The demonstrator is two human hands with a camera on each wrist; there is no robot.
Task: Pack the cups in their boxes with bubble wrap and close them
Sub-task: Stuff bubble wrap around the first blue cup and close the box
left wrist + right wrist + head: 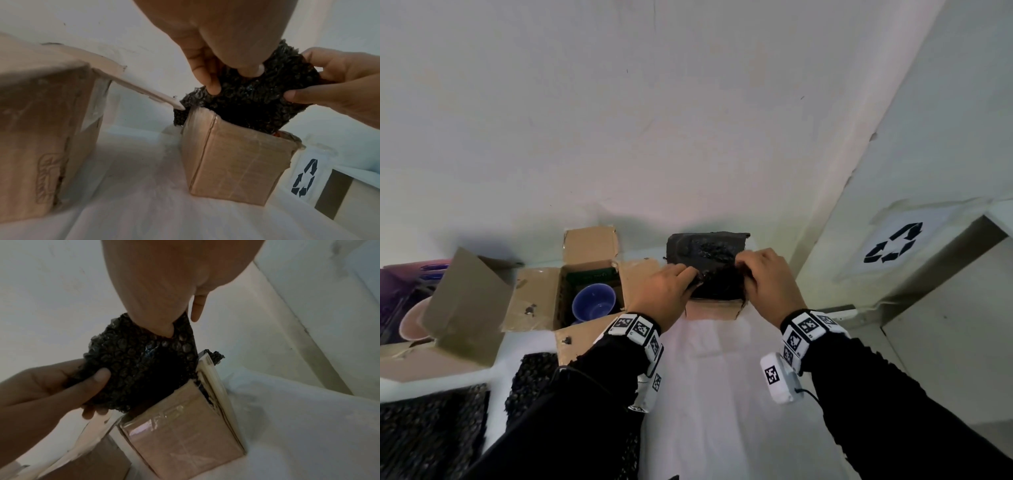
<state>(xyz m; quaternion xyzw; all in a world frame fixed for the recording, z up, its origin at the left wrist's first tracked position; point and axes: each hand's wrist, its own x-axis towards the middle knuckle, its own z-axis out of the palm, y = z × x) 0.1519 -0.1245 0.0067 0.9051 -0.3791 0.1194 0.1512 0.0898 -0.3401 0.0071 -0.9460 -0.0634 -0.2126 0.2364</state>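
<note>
A black bubble-wrap bundle (717,277) sticks up out of a small open cardboard box (714,310) at the back of the white table. My left hand (688,277) pinches the bundle's left side, thumb against fingers (212,87). On the other side, my right hand (744,265) pinches the top right edge of the bundle (257,104). The wrap hides whatever is inside it (139,366). The box (236,162) stands upright, a side flap (213,386) hanging out. A blue cup (594,301) sits bare in a second open box (541,298) to the left.
A pink cup (412,322) lies in a third box (465,308) at far left. Loose black bubble-wrap sheets (431,431) lie on the table's near left. The wall rises right behind the boxes. A cabinet with a recycling sign (893,243) stands to the right.
</note>
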